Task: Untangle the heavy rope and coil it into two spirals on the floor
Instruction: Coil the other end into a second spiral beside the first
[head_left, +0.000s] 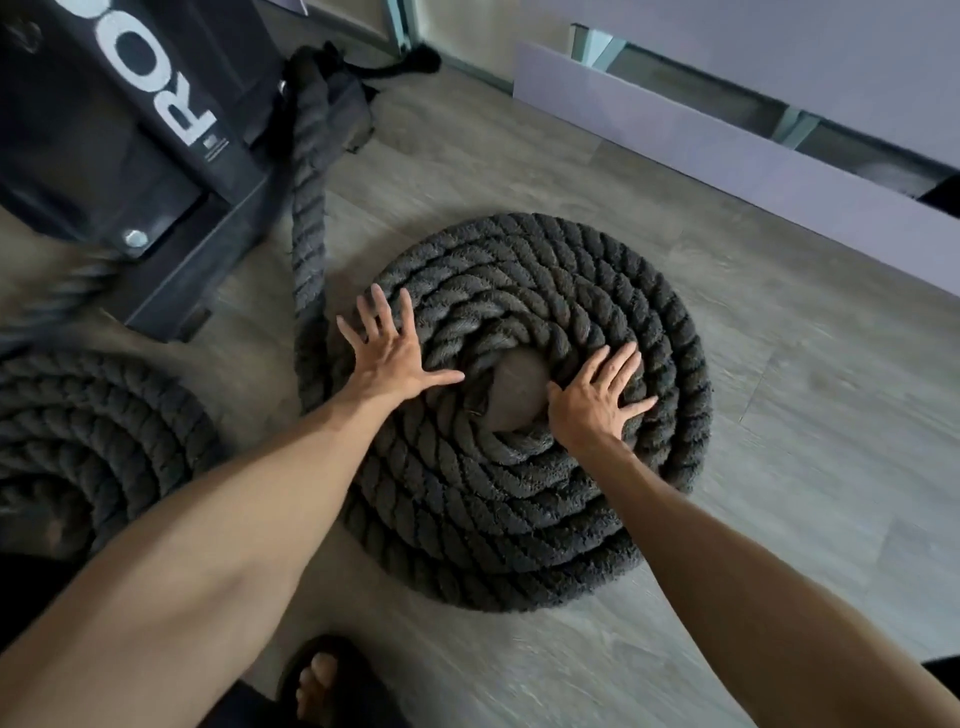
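Observation:
A thick dark grey rope lies coiled in a flat spiral (519, 499) on the wood-look floor, with a brown capped rope end (519, 387) at its centre. My left hand (392, 353) presses flat, fingers spread, on the spiral's left inner turns. On the turns right of the brown end my right hand (597, 397) rests flat with fingers apart. A straight stretch of rope (307, 228) runs from the spiral's left edge up toward the black equipment. Part of a second spiral (88, 431) shows at the left edge, cut off by the frame.
A black steel rack base (171, 156) with white letters stands at the upper left, and a dark strap or bag (348, 104) lies behind it. A pale lilac low cabinet (727, 156) runs along the upper right. My sandalled foot (327, 686) is at the bottom.

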